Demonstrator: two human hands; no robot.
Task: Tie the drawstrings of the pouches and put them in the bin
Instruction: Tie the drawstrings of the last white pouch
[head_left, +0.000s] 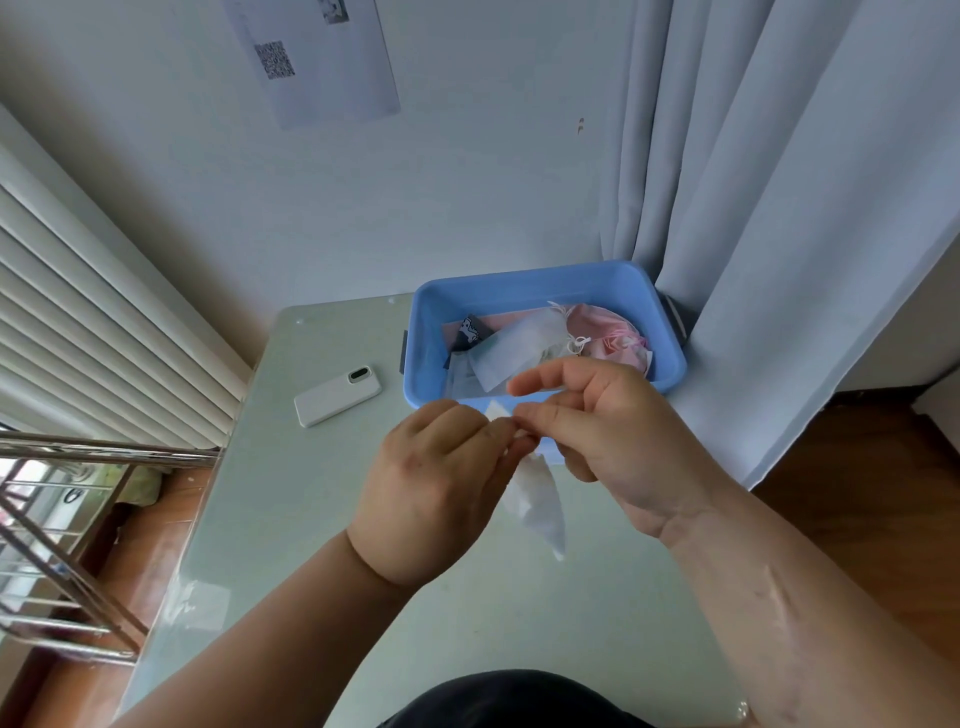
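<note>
A white sheer pouch hangs in the air between my hands, above the table. My left hand pinches its top from the left. My right hand pinches the same spot from the right, fingertips meeting those of the left hand. The drawstrings themselves are hidden by my fingers. Behind my hands stands the blue bin, holding several pouches: a white sheer one, a pink one and a dark printed one.
A white phone lies face down on the pale green table, left of the bin. A grey curtain hangs at the right, touching the bin. A metal rack and a radiator stand at the left.
</note>
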